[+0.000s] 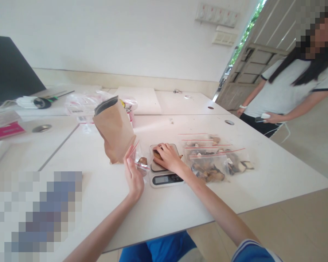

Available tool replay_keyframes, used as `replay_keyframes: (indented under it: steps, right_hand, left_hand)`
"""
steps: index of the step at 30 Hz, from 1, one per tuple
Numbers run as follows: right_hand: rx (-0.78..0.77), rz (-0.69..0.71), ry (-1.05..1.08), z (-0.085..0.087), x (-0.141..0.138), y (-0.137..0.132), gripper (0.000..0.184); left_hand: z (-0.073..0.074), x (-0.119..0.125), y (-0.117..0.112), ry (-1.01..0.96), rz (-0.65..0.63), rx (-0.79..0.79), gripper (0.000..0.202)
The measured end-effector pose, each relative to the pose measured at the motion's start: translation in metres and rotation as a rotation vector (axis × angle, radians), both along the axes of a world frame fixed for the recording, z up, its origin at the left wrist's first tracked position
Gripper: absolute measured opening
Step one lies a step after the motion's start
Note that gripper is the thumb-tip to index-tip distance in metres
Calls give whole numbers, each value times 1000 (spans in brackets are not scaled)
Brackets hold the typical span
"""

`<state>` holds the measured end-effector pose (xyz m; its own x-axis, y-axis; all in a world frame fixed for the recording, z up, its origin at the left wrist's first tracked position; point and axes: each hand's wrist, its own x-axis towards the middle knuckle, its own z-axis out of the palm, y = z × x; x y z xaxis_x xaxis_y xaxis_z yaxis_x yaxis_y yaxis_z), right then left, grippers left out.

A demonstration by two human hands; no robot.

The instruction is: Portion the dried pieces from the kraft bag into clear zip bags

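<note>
My left hand (133, 171) holds a small clear zip bag (141, 162) with a red seal strip, held open beside a kitchen scale (165, 167). A brown piece lies inside the bag. My right hand (167, 156) rests on the scale's platform, its fingers curled over brown dried pieces (156, 154). The scale's grey display faces me. A tall brown paper pouch (114, 129) with a dark open top stands tilted just left of my left hand.
Several filled zip bags (213, 160) of dried pieces lie right of the scale. Clear bags, a pink box (5, 130) and a dark monitor (8, 71) sit far left. Another person (287, 91) stands at the table's right corner, holding a phone.
</note>
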<state>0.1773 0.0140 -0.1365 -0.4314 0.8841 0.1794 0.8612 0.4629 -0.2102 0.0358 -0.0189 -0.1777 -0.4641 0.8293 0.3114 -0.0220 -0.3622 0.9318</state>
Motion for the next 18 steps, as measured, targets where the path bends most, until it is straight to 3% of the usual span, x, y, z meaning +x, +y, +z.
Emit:
replay_keyframes:
  steps: [4,7,11,15,18]
  right_hand:
    - [39,15,-69,0,0,4,26]
    - [46,6,15,-3,2,9,20]
    - [43,-64,330,-2,3,20,11]
    - [61,-149,792,17,-12,27,18]
    - [-128,-101,1134,39,-34,22,28]
  left_hand:
    - [-1,0,1,-42,-21,-1,46]
    - [-3,0,2,-65,-22,7,46]
    - [-3,0,1,-45,-28,-2,46]
    - [-1,1,0,-21,-21,0,46]
    - [1,2,-2,-8,-23,-1,46]
